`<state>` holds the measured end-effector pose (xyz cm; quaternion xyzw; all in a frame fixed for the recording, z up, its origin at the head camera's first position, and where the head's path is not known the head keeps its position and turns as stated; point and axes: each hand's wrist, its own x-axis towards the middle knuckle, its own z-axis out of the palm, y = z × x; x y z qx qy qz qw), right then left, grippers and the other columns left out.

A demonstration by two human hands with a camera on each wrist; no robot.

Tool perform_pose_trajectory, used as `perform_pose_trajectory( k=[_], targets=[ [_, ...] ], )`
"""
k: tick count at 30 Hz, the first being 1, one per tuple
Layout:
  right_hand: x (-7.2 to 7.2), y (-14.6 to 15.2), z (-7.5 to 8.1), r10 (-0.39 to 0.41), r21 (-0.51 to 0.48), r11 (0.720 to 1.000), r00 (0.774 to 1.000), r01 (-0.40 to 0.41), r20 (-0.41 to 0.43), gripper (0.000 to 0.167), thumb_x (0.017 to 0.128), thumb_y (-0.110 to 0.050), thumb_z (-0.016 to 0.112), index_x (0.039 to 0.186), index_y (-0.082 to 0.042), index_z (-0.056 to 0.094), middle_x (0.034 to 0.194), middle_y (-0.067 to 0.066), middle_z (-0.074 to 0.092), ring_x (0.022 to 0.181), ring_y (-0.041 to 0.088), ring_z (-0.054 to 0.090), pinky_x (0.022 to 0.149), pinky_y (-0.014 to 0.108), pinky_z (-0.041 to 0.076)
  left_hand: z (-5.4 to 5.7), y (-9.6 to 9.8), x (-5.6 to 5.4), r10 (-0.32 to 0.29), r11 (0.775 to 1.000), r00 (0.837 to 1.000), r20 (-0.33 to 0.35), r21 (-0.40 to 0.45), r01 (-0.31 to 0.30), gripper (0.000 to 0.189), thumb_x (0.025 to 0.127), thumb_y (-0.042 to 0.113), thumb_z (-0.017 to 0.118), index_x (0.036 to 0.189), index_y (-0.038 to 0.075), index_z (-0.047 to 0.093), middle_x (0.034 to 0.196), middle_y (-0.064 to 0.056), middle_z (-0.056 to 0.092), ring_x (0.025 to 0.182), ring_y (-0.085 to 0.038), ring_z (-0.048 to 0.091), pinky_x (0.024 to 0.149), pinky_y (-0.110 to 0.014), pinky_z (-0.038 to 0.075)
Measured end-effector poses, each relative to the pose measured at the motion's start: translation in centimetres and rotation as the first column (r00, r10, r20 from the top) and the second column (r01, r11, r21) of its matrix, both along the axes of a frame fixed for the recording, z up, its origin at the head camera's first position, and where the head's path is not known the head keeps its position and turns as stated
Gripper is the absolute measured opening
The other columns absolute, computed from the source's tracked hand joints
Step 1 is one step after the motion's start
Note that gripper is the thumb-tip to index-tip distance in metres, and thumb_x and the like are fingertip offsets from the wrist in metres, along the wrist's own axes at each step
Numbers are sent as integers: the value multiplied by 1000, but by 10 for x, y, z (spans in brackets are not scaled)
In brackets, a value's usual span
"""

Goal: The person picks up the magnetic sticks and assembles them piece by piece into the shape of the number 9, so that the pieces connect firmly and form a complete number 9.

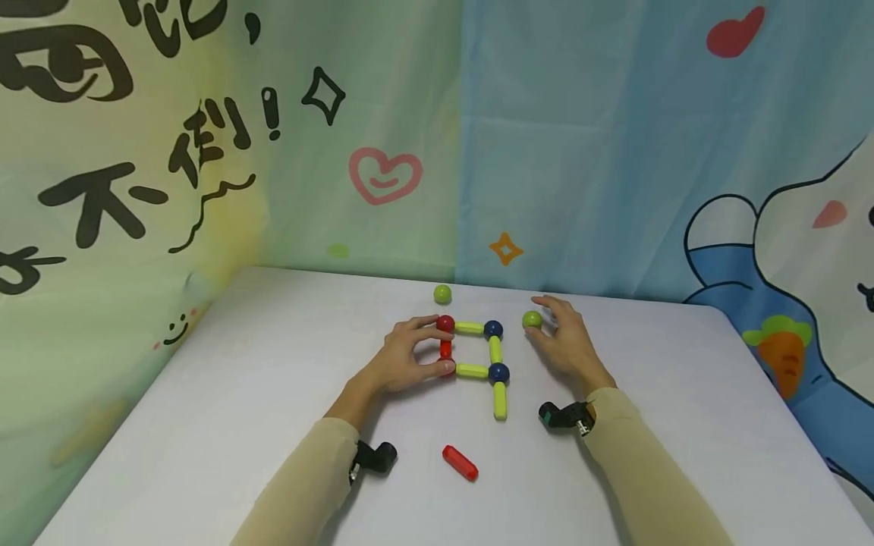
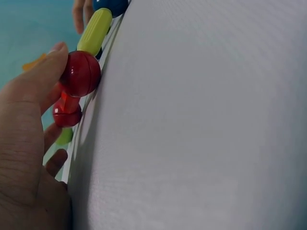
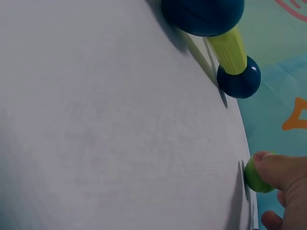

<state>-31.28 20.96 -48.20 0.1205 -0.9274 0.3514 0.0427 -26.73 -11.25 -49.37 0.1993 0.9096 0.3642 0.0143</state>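
A square frame of balls and rods point(image 1: 473, 371) lies on the white table, made of yellow-green rods, a red rod point(image 1: 446, 349), two red balls and two blue balls. My left hand point(image 1: 403, 356) grips its left side, thumb on the near red ball point(image 2: 82, 74) and a finger at the far red ball point(image 1: 445, 324). From the near blue ball point(image 1: 499, 372), another yellow-green rod point(image 1: 501, 401) points toward me. To the right of the frame, my right hand point(image 1: 568, 341) holds a green ball point(image 1: 532, 319) between thumb and fingers; the thumb covers part of it point(image 3: 258, 179).
A second green ball point(image 1: 442, 294) sits near the table's back edge, behind the frame. A loose red rod point(image 1: 460, 463) lies in front, between the forearms. Printed cloth point(image 1: 587, 152) hangs behind the table point(image 1: 273, 379).
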Motion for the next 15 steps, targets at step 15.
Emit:
perform_pose_trajectory(
  k=[15],
  targets=[
    [-2, -8, -6, -32, 8, 999, 998, 32, 51, 47, 101, -14, 63, 146, -8, 53, 151, 22, 47, 145, 45, 35, 119, 60, 26, 0, -3, 1, -8, 1000, 1000, -1, 0, 8, 52, 88, 54, 75, 135, 31, 66, 162, 0, 39, 146, -32, 34, 115, -59, 30]
  ],
)
